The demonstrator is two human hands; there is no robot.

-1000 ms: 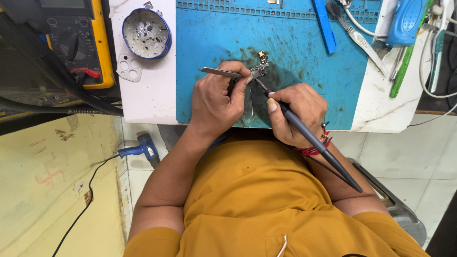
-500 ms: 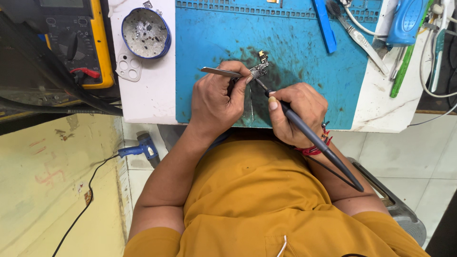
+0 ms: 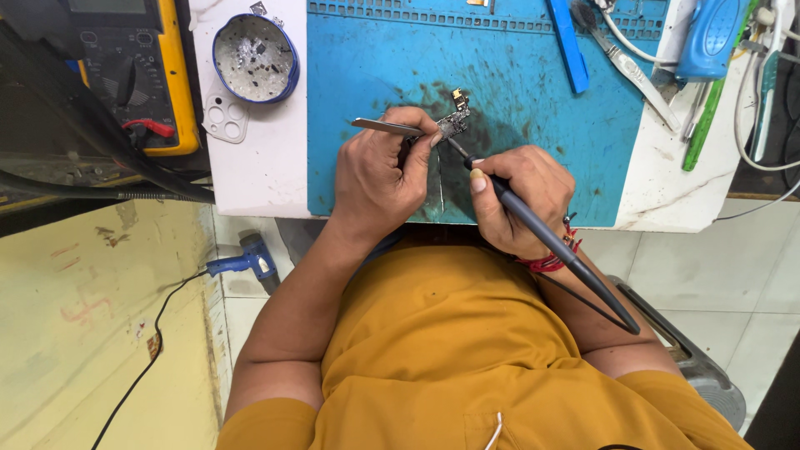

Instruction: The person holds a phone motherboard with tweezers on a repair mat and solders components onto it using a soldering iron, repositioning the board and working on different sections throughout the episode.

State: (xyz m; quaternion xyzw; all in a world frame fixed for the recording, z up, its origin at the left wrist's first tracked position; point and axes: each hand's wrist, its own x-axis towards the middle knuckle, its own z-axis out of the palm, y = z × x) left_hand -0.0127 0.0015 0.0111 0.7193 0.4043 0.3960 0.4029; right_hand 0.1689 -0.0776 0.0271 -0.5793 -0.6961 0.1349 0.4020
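Nearest is the yellow shirt [image 3: 467, 358], both forearms reaching up to the bench edge. The right hand [image 3: 517, 196] is closed pen-style around a dark soldering iron [image 3: 550, 242]; its handle trails back toward 5 o'clock, and its tip sits against a small circuit board [image 3: 455, 122] at about 11 o'clock from that hand. The left hand [image 3: 383, 179] is clenched on tweezers [image 3: 392, 127], whose flat tail sticks out toward 9 o'clock and whose points meet the board from its left. The board lies on the scorched middle of the blue mat [image 3: 367, 75], just beyond both sets of knuckles.

To do this well, I'd say both hands should stay braced on the mat so only the fingers move. The tweezers should pin the board without levering it. The iron should touch just the joint, briefly, since the part is tiny and close to the fingertips.

Farther off, at 10 o'clock from the left hand, sits a blue-rimmed round dish [image 3: 255, 57] of grey scraps on the white bench [image 3: 250, 179]. Beyond it is a yellow multimeter [image 3: 137, 71]. At 1 o'clock lie a blue strip tool [image 3: 567, 43], metal tweezers-like tools and a blue device [image 3: 710, 37].
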